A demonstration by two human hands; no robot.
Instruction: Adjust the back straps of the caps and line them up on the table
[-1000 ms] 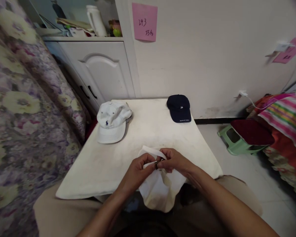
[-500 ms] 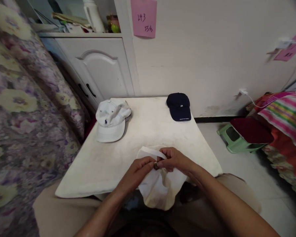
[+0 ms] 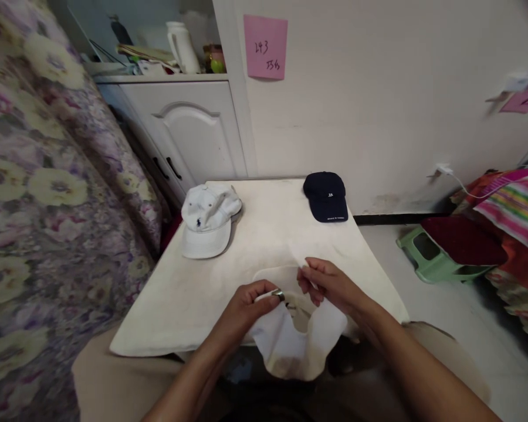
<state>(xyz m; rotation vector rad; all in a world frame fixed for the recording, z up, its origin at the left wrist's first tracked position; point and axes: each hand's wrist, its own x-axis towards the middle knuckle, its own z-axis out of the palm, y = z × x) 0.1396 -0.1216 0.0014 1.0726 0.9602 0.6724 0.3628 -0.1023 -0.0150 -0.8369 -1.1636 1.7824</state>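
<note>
A white cap [image 3: 286,351] hangs at the table's near edge, with its back opening towards me. My left hand [image 3: 256,302] is closed, thumb and forefinger pinching the cap's small metal buckle [image 3: 278,294]. To the right of it, a little higher, my right hand [image 3: 319,279] is closed in a pinch on the cap's white strap [image 3: 295,253], which looks blurred and pale against the tabletop. Farther back lie a light grey-white cap [image 3: 206,218] with a dark logo on the left and a navy cap [image 3: 326,196] on the right.
A cream cloth covers the table [image 3: 180,316], which stands against the wall. To the left are a floral curtain [image 3: 61,187] and a white cabinet [image 3: 193,129]. A green stool [image 3: 435,266] with a dark red top stands on the right.
My right hand has moved away from the buckle, up and to the right, drawing the strap with it. My left hand still pinches the buckle. The view has shifted slightly.
</note>
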